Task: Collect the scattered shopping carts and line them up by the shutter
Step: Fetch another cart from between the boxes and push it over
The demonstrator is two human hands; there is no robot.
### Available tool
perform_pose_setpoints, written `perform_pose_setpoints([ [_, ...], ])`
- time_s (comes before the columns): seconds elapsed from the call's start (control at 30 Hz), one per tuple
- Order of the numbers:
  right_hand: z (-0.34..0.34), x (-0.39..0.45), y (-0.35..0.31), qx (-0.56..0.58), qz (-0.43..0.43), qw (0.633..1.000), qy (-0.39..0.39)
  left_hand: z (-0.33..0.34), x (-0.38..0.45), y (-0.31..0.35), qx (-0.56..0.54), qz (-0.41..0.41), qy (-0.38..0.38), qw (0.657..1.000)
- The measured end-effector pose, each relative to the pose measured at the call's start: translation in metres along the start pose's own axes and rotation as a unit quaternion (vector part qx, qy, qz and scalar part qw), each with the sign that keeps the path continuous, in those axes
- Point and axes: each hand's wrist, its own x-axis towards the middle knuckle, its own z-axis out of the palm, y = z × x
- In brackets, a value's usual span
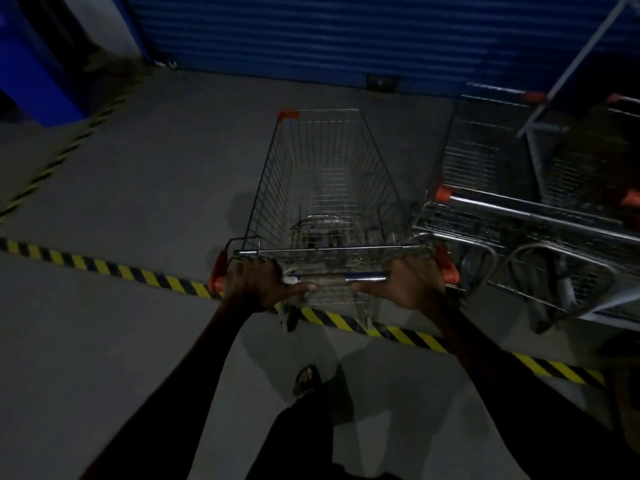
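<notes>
Both hands hold the handle bar (334, 277) of a wire shopping cart (322, 188). The left hand (258, 282) is curled over the bar near its left end, fingers wrapped over the top and the thumb lying along the bar toward the middle. The right hand (410, 284) grips near the right end in the same way, thumb pointing inward. Neither hand is spread; both are closed round the bar.

The cart stands in the middle of the scene, its empty basket pointing away toward a blue shutter (346, 32) at the far side. Its near wheels sit over a yellow-and-black striped line (114, 268) that crosses the grey floor (156, 161) from left to right. Just to the right, other parked carts (512, 209) already stand facing the shutter, one close beside the held cart.

The step in hand appears to be bringing this cart into the row. The next move likely calls for pushing it farther forward and keeping it straight, so that it ends level with and parallel to its neighbour without scraping it. The lighting is dim, so fine detail is hard to make out.
</notes>
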Motion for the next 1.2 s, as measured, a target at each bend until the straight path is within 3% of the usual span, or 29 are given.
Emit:
perform_pose_setpoints([
  [0.43,-0.029,0.158,0.003,0.037,0.051,0.998,0.0,0.008,0.181,-0.064,-0.03,0.018,-0.02,0.999],
  [0.67,-0.039,0.196,0.02,0.007,0.041,0.999,0.009,0.001,0.227,-0.061,-0.03,0.029,-0.041,0.998],
  [0.9,-0.044,0.22,0.037,0.057,0.044,0.997,-0.034,-0.003,0.25,-0.053,-0.014,0.033,-0.053,0.998],
  [0.97,-0.043,0.221,0.042,0.052,0.03,0.998,-0.013,-0.005,0.25,-0.05,-0.017,0.02,-0.059,0.998],
  [1.2,-0.026,0.228,0.048,0.165,-0.01,0.986,0.017,-0.002,0.225,-0.035,-0.081,-0.014,0.06,0.995],
])
